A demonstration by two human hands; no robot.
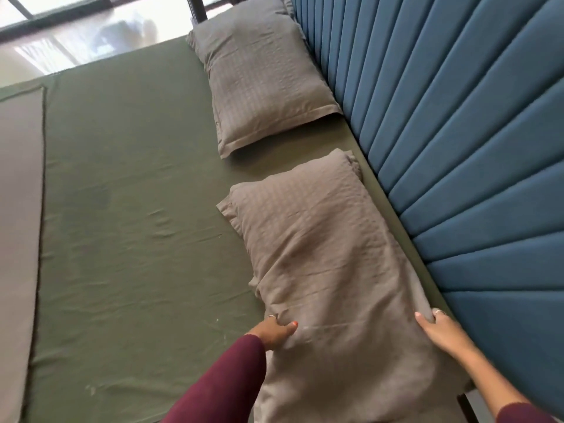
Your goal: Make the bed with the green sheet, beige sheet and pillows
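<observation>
The green sheet (128,193) is spread flat over the mattress with a few small creases. Two beige-grey pillows lie along the headboard side. The far pillow (262,77) lies flat and neat. The near pillow (323,254) is rumpled, with its loose cover end toward me. My left hand (274,329) grips the near pillow's left edge, thumb on top. My right hand (439,329) grips its right edge beside the headboard. The beige sheet (18,215) lies as a folded band along the left side of the bed.
A blue padded headboard (457,132) with vertical channels runs along the right. A bright window with a dark frame (61,19) is beyond the far end of the bed. A dark bed-frame leg (467,406) shows at the bottom right.
</observation>
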